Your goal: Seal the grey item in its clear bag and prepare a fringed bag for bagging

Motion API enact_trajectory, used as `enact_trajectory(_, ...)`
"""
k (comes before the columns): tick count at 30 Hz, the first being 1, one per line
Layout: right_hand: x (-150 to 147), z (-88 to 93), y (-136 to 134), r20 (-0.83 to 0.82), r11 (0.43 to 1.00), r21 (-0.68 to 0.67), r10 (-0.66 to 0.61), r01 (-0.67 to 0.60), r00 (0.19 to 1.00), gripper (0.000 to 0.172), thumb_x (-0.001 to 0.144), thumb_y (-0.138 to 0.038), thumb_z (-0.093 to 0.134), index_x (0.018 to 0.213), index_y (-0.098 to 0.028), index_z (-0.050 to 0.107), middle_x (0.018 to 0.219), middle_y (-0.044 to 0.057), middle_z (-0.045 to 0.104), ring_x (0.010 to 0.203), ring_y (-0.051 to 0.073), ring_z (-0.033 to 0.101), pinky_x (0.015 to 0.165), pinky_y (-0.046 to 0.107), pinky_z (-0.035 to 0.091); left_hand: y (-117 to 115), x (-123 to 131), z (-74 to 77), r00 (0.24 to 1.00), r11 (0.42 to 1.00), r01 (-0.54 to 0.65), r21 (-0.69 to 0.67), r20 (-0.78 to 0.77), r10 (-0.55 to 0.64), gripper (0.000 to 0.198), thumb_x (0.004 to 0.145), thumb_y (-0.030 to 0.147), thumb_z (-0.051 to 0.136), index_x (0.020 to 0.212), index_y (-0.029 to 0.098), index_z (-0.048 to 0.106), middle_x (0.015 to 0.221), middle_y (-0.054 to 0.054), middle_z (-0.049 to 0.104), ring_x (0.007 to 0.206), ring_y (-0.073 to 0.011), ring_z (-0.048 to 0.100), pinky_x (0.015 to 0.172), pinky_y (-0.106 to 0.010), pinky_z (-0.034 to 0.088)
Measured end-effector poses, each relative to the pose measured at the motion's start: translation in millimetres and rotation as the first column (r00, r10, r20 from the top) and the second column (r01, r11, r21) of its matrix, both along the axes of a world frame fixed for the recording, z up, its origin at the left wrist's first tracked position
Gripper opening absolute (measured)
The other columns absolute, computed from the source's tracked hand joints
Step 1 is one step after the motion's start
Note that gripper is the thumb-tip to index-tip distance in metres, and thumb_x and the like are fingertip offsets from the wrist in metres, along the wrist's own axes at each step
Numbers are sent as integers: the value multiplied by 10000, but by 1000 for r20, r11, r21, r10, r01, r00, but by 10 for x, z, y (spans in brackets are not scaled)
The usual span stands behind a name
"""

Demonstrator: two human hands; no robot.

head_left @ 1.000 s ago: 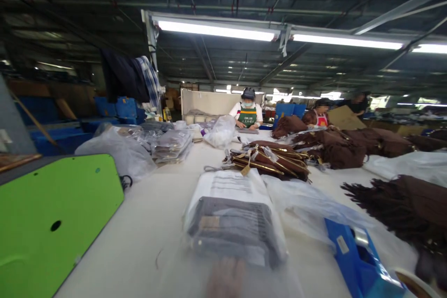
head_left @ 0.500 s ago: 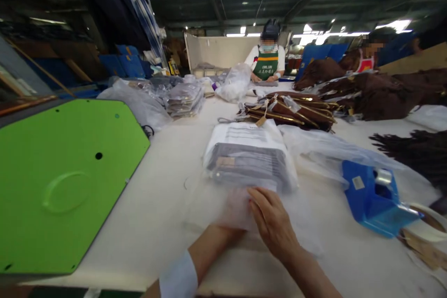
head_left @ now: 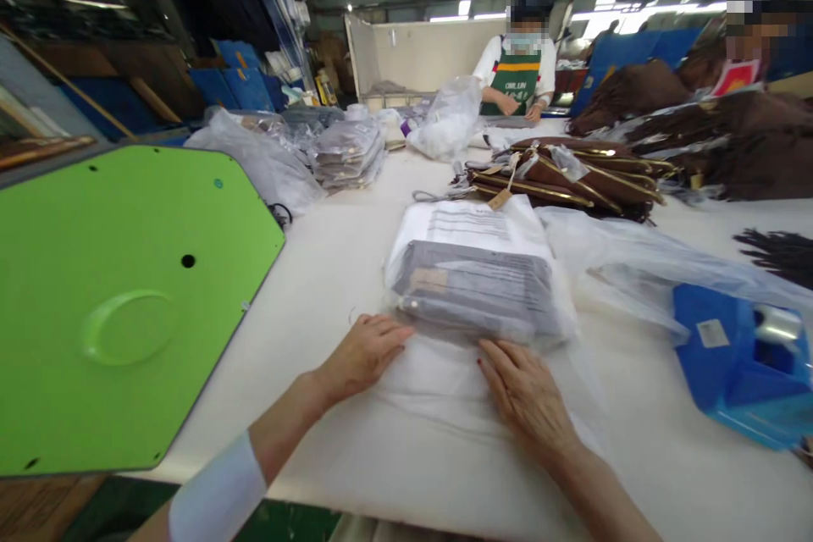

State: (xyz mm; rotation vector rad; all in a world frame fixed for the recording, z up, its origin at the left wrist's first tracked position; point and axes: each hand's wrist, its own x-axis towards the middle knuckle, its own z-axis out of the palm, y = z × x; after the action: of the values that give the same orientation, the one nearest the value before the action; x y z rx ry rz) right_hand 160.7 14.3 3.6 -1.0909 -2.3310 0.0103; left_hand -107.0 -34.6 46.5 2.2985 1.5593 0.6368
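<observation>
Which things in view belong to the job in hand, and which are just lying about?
Job in hand: clear plastic bag, touched by left hand and right hand; grey item inside it.

Apparently lying about: green panel; blue tape dispenser; brown gold-trimmed items.

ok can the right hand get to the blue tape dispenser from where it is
Probably yes: the right hand rests on the plastic bag, and only the bag's edge and white tabletop show between that hand and the blue tape dispenser.

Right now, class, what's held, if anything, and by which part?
No hold is clear. The right hand lies on the near part of the clear bag; whether the left hand, at its left edge, pinches it cannot be told.
</observation>
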Motion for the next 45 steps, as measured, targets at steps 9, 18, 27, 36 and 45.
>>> enact_trajectory(9,1045,147,87,41,998,-4,69,-69,997,321,894,-200,353,1123,-223,576,996,49,672,914,149,618,761,274,516,155,-540,-203,997,997,62,-44,55,-60,402,864,117,295,1093,176,620,1040,-65,654,1020,-156,541,922,-307,453)
enact_trajectory(18,1363,103,156,290,948,194,190,-252,938,489,819,-160,411,1293,-263,477,1289,48,540,1138,188,509,887,324,464,231,-749,-171,965,983,139,-121,-208,-162,449,824,309,488,1272,339,475,1302,-12,520,1157,-242,454,1016,-392,335)
enact_trajectory(27,1220,48,114,-15,931,-212,300,-297,954,362,874,-331,385,1162,-251,589,1090,78,662,977,202,618,805,327,510,298,-652,-203,998,1000,-1,12,-62,1,612,900,583,174,905,212,661,913,-52,674,888,-186,539,826,-306,409)
enact_trajectory(36,1163,240,-254,-363,654,-755,-369,-38,856,349,738,-538,561,847,-233,693,850,22,687,789,199,629,714,229,493,-308,-345,-96,923,921,-378,-100,41,383,591,850,639,226,606,219,562,577,2,563,605,-166,530,606,-259,429)
enact_trajectory(45,842,232,-143,-423,714,-675,-583,188,694,458,695,-632,517,543,-201,555,540,-10,543,528,131,509,502,203,440,-228,-207,-170,805,807,-588,-55,-135,577,498,890,451,191,792,200,610,652,-18,631,608,-158,580,563,-228,424)
